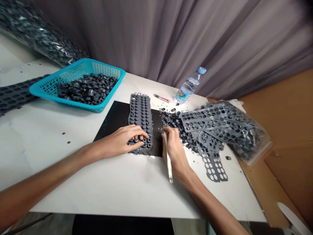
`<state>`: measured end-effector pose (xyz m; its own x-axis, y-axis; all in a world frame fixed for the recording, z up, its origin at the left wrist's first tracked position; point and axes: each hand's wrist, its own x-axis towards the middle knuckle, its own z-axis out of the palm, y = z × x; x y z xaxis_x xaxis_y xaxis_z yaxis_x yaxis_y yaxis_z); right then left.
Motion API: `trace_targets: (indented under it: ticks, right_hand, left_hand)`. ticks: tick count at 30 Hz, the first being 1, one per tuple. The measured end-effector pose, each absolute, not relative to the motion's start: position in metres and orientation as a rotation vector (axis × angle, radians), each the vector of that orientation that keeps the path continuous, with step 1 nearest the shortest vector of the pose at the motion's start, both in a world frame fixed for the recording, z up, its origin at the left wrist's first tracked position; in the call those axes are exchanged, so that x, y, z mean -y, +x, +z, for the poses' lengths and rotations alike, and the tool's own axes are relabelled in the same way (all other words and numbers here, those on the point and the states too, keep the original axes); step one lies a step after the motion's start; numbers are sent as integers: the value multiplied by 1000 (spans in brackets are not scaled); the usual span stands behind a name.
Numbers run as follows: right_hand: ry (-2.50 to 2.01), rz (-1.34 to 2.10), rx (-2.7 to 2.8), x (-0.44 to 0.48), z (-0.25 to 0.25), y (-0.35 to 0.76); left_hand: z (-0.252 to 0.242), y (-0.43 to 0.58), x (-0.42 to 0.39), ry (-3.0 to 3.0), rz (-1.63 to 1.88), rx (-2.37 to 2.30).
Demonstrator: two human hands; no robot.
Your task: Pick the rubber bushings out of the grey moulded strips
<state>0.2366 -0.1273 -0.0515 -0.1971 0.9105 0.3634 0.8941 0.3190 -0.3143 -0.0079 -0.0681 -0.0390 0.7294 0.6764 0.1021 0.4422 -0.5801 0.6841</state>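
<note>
Fingers (137, 133) of left hand (119, 141) rest parted on grey sheet (140, 112); right hand (176, 152) grips 1 white tool (168, 160).

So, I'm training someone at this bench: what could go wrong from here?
The slim white tool in the right hand might slip and nick the left hand resting on the studded sheet. The right hand sits beside loose black pieces and could scatter them. The bottle near those pieces might get knocked over.

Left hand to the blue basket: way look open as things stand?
Likely yes. The left hand lies over the grey studded sheet with no tool visible in it; only black mat and tabletop appear between it and the blue basket.
</note>
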Motion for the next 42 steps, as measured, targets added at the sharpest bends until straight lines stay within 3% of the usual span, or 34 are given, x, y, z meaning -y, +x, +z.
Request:
trace_targets:
  ticks: [5,13,24,31,42]
  right_hand:
    - [-1710,28,2018,122,-43,258]
    - [-1374,504,2045,125,-30,243]
    - [-1155,383,2347,120,-30,236]
    - [-1224,322,2353,123,-34,232]
    - [-1436,-38,2280,117,-58,221]
  left_hand:
    - [-37,-10,68,2254,493,-825]
    - [-38,-8,69,2100,654,-912]
    - [-49,-1,66,2104,686,-948]
    - [-50,0,65,2095,707,-940]
    - [-52,4,64,2074,735,-949]
